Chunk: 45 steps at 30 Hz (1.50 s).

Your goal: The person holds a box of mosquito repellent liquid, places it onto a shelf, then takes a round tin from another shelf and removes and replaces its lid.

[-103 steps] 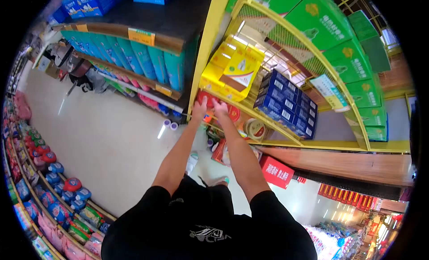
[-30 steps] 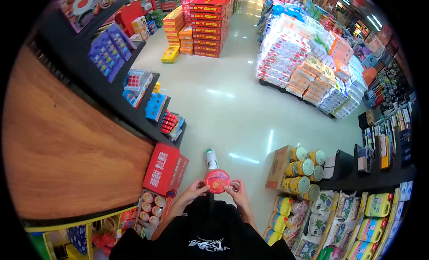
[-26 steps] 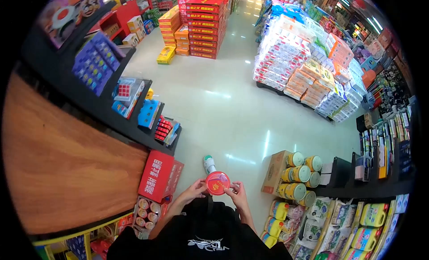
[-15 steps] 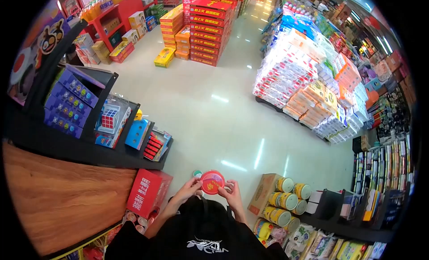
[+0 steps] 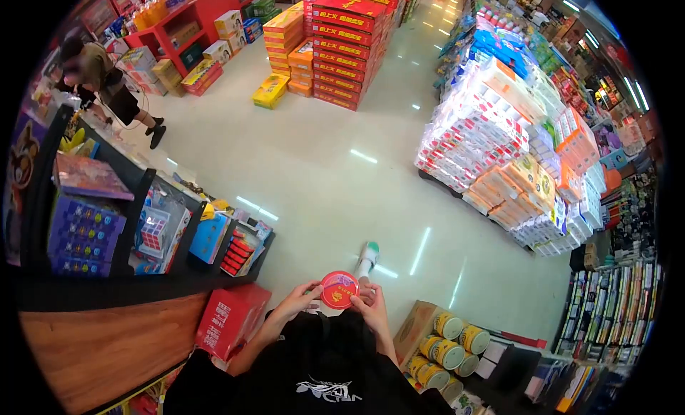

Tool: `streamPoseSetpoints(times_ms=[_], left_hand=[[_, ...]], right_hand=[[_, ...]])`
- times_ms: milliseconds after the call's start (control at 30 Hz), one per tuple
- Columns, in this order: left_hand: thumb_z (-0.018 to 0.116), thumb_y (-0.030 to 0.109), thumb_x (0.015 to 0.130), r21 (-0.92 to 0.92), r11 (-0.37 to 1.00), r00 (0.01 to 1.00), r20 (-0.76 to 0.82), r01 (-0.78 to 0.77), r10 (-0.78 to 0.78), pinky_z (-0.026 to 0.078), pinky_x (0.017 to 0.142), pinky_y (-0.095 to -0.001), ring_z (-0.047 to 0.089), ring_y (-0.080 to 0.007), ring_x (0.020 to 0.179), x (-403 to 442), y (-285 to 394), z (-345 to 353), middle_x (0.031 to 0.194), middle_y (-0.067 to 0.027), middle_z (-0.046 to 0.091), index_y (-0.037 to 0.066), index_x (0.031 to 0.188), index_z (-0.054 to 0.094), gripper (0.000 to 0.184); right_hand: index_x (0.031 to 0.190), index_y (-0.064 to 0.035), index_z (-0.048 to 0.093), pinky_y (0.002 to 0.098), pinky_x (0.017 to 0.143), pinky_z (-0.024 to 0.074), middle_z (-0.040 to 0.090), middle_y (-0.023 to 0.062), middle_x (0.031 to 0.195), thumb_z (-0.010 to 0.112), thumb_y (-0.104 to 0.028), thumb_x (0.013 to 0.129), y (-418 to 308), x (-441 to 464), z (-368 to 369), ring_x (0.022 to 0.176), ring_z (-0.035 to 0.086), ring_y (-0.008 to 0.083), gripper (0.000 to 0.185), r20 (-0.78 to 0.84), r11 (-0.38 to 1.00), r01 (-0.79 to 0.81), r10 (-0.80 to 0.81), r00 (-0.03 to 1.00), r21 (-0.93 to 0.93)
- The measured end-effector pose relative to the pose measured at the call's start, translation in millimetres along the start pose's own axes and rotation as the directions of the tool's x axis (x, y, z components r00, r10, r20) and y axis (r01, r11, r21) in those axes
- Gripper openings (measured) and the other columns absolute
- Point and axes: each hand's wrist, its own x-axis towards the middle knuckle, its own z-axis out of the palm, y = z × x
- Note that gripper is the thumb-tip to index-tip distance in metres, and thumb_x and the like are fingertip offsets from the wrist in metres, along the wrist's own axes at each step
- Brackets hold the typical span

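Note:
Both of my hands hold a round red tub (image 5: 340,290) with a printed lid in front of my body. My left hand (image 5: 302,299) grips its left rim with thumb and fingers. On the opposite rim, my right hand (image 5: 372,309) is closed the same way. The lid faces up toward me; its underside is hidden. Just beyond the tub, a foot in a white and green shoe (image 5: 369,254) is stretched out on the floor.
A dark shelf with a packaged puzzle cube (image 5: 153,229) stands left, above a red carton (image 5: 232,319). Yellow cans (image 5: 442,351) sit at right. Wrapped packs (image 5: 474,129) and red boxes (image 5: 348,54) are stacked ahead. A person (image 5: 107,79) stands at upper left.
My view has moved forward and turned, so the shelf and stacks shift. The shoe has come further out ahead. A person now shows at upper left. Both hands still hold the tub.

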Motion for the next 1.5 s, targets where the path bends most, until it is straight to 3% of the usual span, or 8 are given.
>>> streamPoseSetpoints(times_ms=[433,867,967,1100,1200,1233,1333,1500], left_hand=[[0.056,0.042,0.094,0.027,0.992,0.967,-0.224,-0.121,0.124,0.050,0.082,-0.0337,0.055,-0.0168,0.105,151,142,77,0.116,-0.0077,0.054,0.006,0.130,0.048,0.052],[0.054,0.043,0.095,-0.130,0.984,0.971,-0.220,-0.124,0.093,0.048,0.082,-0.0292,0.054,-0.0112,0.102,227,220,102,0.114,-0.0041,0.056,0.004,0.132,0.047,0.054],[0.055,0.043,0.094,-0.030,0.996,0.965,-0.250,-0.089,0.079,0.048,0.080,-0.0288,0.056,-0.0112,0.096,253,233,87,0.107,-0.0056,0.059,0.002,0.129,0.050,0.055],[0.057,0.045,0.092,0.412,0.902,0.967,-0.152,-0.128,0.206,0.050,0.081,-0.0337,0.062,-0.0208,0.092,280,291,70,0.106,-0.0149,0.064,-0.002,0.127,0.052,0.058],[0.055,0.043,0.093,0.509,0.844,0.976,-0.034,-0.169,0.217,0.050,0.068,-0.0281,0.060,-0.0192,0.093,310,321,42,0.108,-0.0137,0.063,0.001,0.131,0.049,0.057],[0.055,0.043,0.093,0.534,0.839,0.988,-0.044,-0.104,0.150,0.050,0.074,-0.0304,0.061,-0.0203,0.096,293,368,55,0.110,-0.0153,0.064,-0.001,0.130,0.050,0.057],[0.054,0.043,0.094,0.509,0.824,0.959,0.010,-0.248,0.283,0.050,0.080,-0.0333,0.060,-0.0214,0.099,328,379,15,0.109,-0.0151,0.064,-0.001,0.130,0.049,0.057],[0.058,0.045,0.092,0.411,0.864,0.950,0.011,-0.289,0.312,0.048,0.083,-0.0344,0.059,-0.0225,0.099,355,407,-37,0.111,-0.0159,0.061,-0.001,0.129,0.050,0.060]], right_hand=[[0.121,-0.0041,0.038,0.0315,0.073,0.0568,0.053,0.0149,0.110,0.069,-0.008,0.085,-140,174,-67,0.090,0.061,0.0196,0.048,0.076,0.999,0.002,0.002,0.997,-0.053],[0.120,-0.0024,0.040,0.0321,0.073,0.0564,0.053,0.0147,0.110,0.069,-0.007,0.084,-219,265,-97,0.088,0.060,0.0189,0.047,0.138,0.994,0.047,-0.033,0.990,-0.100],[0.121,-0.0037,0.041,0.0320,0.073,0.0560,0.053,0.0140,0.109,0.071,-0.008,0.083,-212,291,-94,0.090,0.060,0.0193,0.048,0.082,0.998,0.016,-0.010,0.997,-0.067],[0.120,-0.0021,0.042,0.0340,0.077,0.0557,0.054,0.0133,0.110,0.070,-0.009,0.084,-233,321,-75,0.094,0.059,0.0202,0.047,0.049,0.995,0.076,-0.073,0.996,-0.062],[0.120,-0.0013,0.042,0.0341,0.078,0.0556,0.054,0.0131,0.111,0.069,-0.009,0.085,-251,344,-54,0.096,0.059,0.0202,0.046,-0.035,0.997,0.072,-0.073,0.997,-0.010],[0.120,-0.0015,0.042,0.0338,0.078,0.0555,0.054,0.0127,0.111,0.068,-0.008,0.085,-259,351,-46,0.096,0.059,0.0200,0.044,-0.037,0.995,0.104,-0.103,0.994,0.011],[0.120,-0.0014,0.042,0.0337,0.079,0.0556,0.054,0.0125,0.111,0.068,-0.008,0.086,-279,383,-21,0.096,0.059,0.0198,0.043,-0.035,0.992,0.121,-0.120,0.992,0.041],[0.121,-0.0011,0.042,0.0340,0.080,0.0559,0.054,0.0130,0.111,0.067,-0.010,0.087,-300,427,24,0.096,0.059,0.0198,0.043,-0.034,0.987,0.161,-0.160,0.986,0.025]])
